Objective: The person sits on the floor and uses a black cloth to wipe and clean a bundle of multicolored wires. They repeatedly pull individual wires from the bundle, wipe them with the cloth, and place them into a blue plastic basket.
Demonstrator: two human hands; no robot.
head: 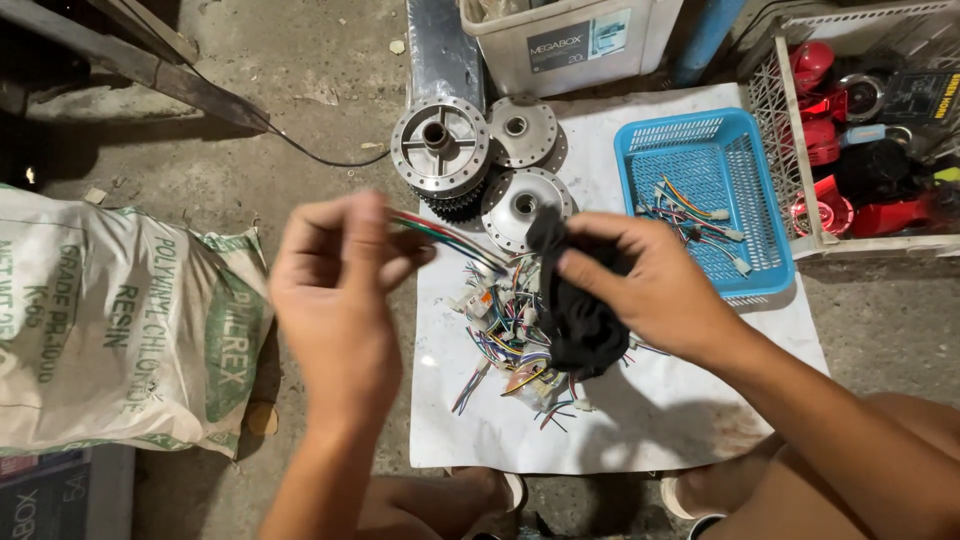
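Over the white sheet (700, 400) on the concrete floor, from the head camera, I see my left hand (335, 300) pinching a bundle of coloured wires (445, 237) between thumb and fingers. My right hand (650, 285) grips a black cloth (580, 320), fingers curled around it, above a pile of wire connectors (500, 335). Metal hubs (440, 150) lie just beyond, a blue basket (765, 210) to the right.
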